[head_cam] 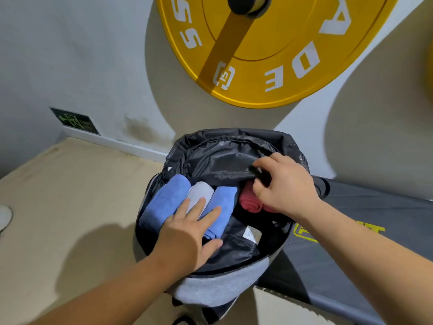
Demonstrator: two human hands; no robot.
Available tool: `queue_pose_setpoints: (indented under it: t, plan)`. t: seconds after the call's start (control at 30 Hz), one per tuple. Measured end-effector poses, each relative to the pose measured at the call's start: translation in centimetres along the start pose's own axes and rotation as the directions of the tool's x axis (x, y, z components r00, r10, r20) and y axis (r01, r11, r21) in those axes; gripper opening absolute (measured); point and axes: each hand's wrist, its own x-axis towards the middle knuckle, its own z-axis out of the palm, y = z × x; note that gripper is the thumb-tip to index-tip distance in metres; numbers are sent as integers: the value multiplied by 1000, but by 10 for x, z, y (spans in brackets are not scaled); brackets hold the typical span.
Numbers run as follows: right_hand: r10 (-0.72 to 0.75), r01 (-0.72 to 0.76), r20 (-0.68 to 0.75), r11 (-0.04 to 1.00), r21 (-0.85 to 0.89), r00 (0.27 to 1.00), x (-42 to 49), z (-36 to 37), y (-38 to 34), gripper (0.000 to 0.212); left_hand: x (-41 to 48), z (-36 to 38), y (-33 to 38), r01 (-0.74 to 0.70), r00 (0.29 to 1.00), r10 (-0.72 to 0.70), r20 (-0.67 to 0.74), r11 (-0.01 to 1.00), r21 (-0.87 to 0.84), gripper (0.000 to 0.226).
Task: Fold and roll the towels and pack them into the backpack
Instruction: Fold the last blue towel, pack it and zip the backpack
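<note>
Pinching the black inner flap (234, 165) of the backpack (210, 289), the right hand (281, 186) sits directly over the red rolled towel (248, 204), nearer it than the left hand (189, 231), whose straight, spread fingers press the blue and white rolls (168, 198) lying side by side.

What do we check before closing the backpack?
1. Rolls inside backpack: leftmost blue towel, pale towel, other blue towel, red towel: ok.
2. Left hand presses the rolls down: ok.
3. Right hand has a grip on the backpack flap: ok.
4. Left hand out of the opening: not ok.
5. Red towel fully tucked in: cannot tell, the right hand covers part.
</note>
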Motion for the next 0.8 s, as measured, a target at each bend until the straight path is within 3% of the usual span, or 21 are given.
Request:
queue_pose_setpoints:
  t: [0.13, 0.23, 0.3, 0.37, 0.47, 0.57, 0.7, 0.8]
  plan:
    - [-159, 152, -18, 969, -195, 987, 6, 21, -7, 33, 13, -1, 7, 32, 998, -33, 44, 999, 39, 63]
    - [-232, 208, -49, 933, -292, 972, 11, 28, -12, 22, 17, 2, 9, 11, 1000, -11, -23, 1000, 23, 47]
    - [-194, 163, -107, 956, -244, 975, 18, 26, -15, 19, 18, 3, 10, -5, 998, 6, -62, 1000, 6, 44]
    - [-77, 64, -183, 995, -74, 980, 28, 15, -21, 15, 23, 1, 10, -23, 996, 24, -86, 1000, 8, 46]
    - [72, -50, -246, 994, 96, 967, 43, 0, -29, 16, 49, -4, 11, -57, 998, 55, -35, 997, -60, 46]
    - [96, -63, -277, 990, 126, 956, 44, -4, -36, 16, 92, -5, 12, -73, 995, 65, -72, 991, -116, 32]
    - [116, -93, -221, 989, 113, 968, 34, 0, -34, 18, 127, -8, 15, 8, 1000, -8, 0, 990, -141, 30]
    - [138, -118, -191, 987, 109, 972, 31, -1, -28, 21, 98, -7, 19, -97, 992, 79, -101, 978, -184, 33]
